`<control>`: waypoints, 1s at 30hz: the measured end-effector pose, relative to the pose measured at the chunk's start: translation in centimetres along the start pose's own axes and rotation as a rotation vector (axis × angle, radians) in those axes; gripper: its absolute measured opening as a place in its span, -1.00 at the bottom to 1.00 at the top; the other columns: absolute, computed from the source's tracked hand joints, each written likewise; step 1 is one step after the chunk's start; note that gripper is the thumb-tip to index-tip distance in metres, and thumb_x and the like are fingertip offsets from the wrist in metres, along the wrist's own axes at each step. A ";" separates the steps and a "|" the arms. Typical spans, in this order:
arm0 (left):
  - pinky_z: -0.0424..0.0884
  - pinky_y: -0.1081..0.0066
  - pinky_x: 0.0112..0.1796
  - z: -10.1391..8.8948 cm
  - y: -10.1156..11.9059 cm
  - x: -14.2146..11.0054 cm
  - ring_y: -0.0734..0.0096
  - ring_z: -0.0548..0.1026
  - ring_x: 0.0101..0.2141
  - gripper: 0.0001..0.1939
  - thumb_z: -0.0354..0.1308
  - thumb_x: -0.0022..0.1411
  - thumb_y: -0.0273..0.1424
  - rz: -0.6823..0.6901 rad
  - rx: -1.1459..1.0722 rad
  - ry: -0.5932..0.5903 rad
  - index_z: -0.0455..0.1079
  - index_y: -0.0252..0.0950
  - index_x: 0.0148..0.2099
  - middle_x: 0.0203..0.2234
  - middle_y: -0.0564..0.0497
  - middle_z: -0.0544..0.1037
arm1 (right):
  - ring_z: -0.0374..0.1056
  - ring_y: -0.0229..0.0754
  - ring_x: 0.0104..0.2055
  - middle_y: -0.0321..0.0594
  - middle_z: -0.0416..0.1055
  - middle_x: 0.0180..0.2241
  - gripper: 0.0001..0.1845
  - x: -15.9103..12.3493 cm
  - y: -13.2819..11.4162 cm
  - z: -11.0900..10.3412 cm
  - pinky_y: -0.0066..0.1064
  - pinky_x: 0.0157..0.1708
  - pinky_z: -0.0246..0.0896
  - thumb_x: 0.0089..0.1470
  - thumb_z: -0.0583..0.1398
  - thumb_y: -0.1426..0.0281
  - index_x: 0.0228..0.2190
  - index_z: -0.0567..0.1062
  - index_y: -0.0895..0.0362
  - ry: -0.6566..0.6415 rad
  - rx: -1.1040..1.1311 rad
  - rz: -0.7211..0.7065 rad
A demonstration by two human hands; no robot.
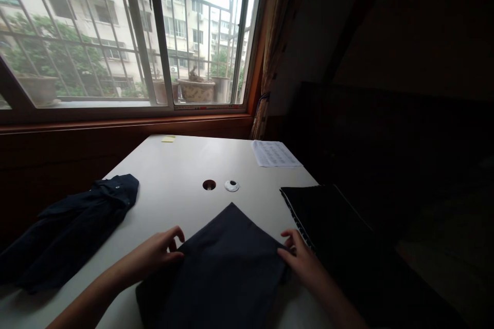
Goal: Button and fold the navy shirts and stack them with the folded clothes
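A dark navy cloth (231, 262) lies in front of me with one pointed corner aimed at the window. Its lower part runs out of the bottom of the view. At its left edge my left hand (164, 249) has curled fingers and a thumb closed on the fabric. My right hand (297, 257) pinches the opposite edge between thumb and fingers. Off to the left, a crumpled dark blue garment (85, 221) with small light buttons hangs over the table edge. A black cloth (332, 226) with a pale, stitched-looking edge is spread to the right of my right hand.
The white table (185, 164) has a round cable hole (209, 185) and a loose round cap (232, 185) near its middle. Printed sheets (276, 153) lie at the far right, a yellow note (168, 139) at the far left. Beyond stands a barred window (162, 36) with a curtain (270, 61).
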State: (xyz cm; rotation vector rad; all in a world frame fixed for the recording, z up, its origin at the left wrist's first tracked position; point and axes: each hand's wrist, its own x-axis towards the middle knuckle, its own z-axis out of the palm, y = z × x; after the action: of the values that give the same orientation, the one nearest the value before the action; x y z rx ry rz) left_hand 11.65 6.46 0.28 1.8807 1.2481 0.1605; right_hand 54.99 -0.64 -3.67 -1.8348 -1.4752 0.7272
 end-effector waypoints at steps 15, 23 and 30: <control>0.45 0.41 -0.44 5.2 4.5 -3.4 0.38 0.55 -0.50 -0.85 -0.03 0.40 -0.29 -0.032 0.038 0.041 0.21 -0.18 -0.02 -0.35 0.04 0.58 | 0.46 -0.10 -0.14 -0.11 0.43 -0.12 -0.54 13.9 -3.3 1.7 -0.29 -0.09 0.36 0.03 0.13 0.55 0.00 0.44 0.11 0.219 -0.230 -0.244; 0.17 -0.12 0.25 3.9 6.3 6.1 0.01 0.17 0.33 -0.55 -0.09 0.47 -0.28 0.496 0.592 0.358 0.21 -0.11 0.34 0.32 -0.06 0.28 | 0.29 -0.04 0.21 -0.07 0.42 0.14 -0.53 8.9 -6.9 5.3 -0.19 0.27 0.10 0.27 -0.01 0.44 0.13 0.46 0.12 0.091 -0.388 -0.511; -0.08 -0.11 0.31 5.4 3.1 13.9 0.02 0.03 0.38 -0.39 -0.15 0.48 -0.10 0.361 0.676 0.396 0.05 -0.24 0.44 0.38 -0.14 0.09 | -0.06 0.01 0.43 -0.13 0.04 0.39 -0.36 5.7 -6.6 7.6 -0.05 0.40 -0.24 0.36 -0.04 0.11 0.33 0.20 0.14 -0.121 -0.584 -0.526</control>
State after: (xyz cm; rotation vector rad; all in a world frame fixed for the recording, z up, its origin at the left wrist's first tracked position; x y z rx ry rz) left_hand 23.45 14.10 -5.47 2.7627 1.3070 0.3493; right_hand 46.36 7.03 -3.36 -1.6739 -2.3031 0.1504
